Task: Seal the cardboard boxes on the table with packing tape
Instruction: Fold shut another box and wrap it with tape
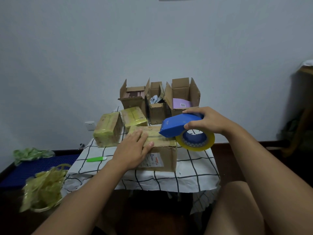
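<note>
A closed cardboard box [166, 156] with a shipping label sits at the table's front middle. My left hand [133, 150] lies flat on its top, pressing the flaps and tape. My right hand [205, 122] grips a blue tape dispenser [179, 125] with a yellowish tape roll [195, 140], its nose touching the right part of the box top. Two boxes wrapped in yellow tape [108, 129] [135, 116] lie at the left. Three open boxes [133, 97] [156, 106] [183, 95] stand at the back.
The table carries a white cloth with black grid lines [191, 173]. A green utility knife [96, 159] lies at the front left. A heap of used yellow tape [44, 187] fills a bin at lower left, beside a blue mat [39, 165].
</note>
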`<state>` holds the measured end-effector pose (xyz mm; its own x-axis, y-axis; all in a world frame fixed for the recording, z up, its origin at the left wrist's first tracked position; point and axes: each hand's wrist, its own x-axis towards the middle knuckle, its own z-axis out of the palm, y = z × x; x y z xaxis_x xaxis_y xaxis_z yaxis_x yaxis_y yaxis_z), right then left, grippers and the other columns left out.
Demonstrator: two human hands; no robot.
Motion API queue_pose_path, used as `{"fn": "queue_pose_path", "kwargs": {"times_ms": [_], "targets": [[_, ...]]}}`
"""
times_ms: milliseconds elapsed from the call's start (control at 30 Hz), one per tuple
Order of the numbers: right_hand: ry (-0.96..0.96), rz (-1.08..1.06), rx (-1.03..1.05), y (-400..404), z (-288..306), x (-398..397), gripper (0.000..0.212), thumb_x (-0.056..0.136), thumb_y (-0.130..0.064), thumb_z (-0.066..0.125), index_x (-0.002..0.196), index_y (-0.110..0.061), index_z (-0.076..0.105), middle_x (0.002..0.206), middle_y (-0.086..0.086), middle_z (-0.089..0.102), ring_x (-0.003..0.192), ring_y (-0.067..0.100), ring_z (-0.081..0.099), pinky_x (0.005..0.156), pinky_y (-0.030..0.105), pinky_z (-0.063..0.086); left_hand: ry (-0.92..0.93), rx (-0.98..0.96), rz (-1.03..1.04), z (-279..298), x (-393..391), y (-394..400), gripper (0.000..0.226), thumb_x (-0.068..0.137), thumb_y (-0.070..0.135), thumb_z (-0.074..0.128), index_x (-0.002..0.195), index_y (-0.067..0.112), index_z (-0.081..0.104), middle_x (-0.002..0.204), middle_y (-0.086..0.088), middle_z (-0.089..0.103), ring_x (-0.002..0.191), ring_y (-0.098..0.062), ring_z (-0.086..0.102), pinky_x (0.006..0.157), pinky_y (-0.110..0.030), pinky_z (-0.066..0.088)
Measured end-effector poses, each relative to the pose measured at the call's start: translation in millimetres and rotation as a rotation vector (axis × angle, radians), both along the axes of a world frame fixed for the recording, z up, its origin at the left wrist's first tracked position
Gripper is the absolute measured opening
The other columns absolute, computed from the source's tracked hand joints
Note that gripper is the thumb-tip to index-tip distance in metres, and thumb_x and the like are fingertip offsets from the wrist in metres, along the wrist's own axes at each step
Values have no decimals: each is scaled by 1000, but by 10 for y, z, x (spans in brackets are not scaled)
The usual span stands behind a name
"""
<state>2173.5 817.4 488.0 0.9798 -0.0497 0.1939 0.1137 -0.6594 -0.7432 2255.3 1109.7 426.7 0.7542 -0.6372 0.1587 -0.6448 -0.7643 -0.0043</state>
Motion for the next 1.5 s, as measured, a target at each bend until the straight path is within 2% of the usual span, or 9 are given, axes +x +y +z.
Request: {"fn": "queue_pose_path", "kwargs": {"times_ms": [133,267,467,600,700,867,967,1167,1500], "targets": [[7,-4,-20,24,62,-6,63,72,-47,77,131,-34,60,108,-20,56,95,8,61,73,15,45,-35,-36,-9,18,-25,24,90,86,73,-2,152,21,30,153,-1,33,136,-18,34,110,-34,31],[3,-11,-10,20,25,-17,60,73,-46,78,130,-33,60,115,-11,59,100,13,62,78,18,48,-67,44,-23,-7,-47,51,87,87,75,16,155,22,25,157,-2,29,140,-22,32,113,-37,29],[-16,7,-28,80,43,-48,64,67,-53,71,128,-35,61,120,-7,60,102,11,61,84,21,49,-161,68,-97,21,-3,144,77,94,63,19,132,11,61,134,-12,60,117,-30,60,90,-41,53],[-30,18,-2,148,-12,-46,62,67,-53,71,126,-33,63,115,-14,61,102,9,61,83,20,49,-139,62,-113,84,-72,175,84,87,67,10,147,18,43,142,-3,52,125,-22,51,99,-35,44],[-33,10,39,154,-40,-79,57,69,-50,70,123,-35,62,112,-18,60,100,8,62,78,17,47,-147,71,-109,108,-103,84,80,85,78,11,152,38,24,128,0,52,116,-20,50,90,-32,42],[-19,-2,55,169,-39,-120,55,70,-48,70,123,-37,61,112,-18,60,98,6,62,76,15,45,-53,-86,-175,35,-101,-180,75,83,80,34,136,28,45,137,5,47,123,-16,48,95,-34,45],[-11,-16,54,179,-45,-131,54,72,-48,69,124,-37,60,112,-17,59,98,6,61,76,15,45,-45,-140,-203,-10,-95,-205,75,84,77,36,140,28,37,134,9,51,116,-13,52,85,-32,48],[-2,-35,26,201,-20,-130,53,71,-50,68,122,-39,59,114,-16,60,98,8,62,78,17,46,-93,-63,-231,-51,-62,-180,82,88,77,21,154,29,23,162,9,20,146,-13,24,111,-35,34],[-6,-36,-24,243,36,-76,60,69,-50,70,126,-33,62,118,-8,58,102,8,60,81,19,46,-158,-27,-258,20,-145,-256,72,88,74,34,142,27,43,147,2,40,130,-18,38,101,-33,38]]}}
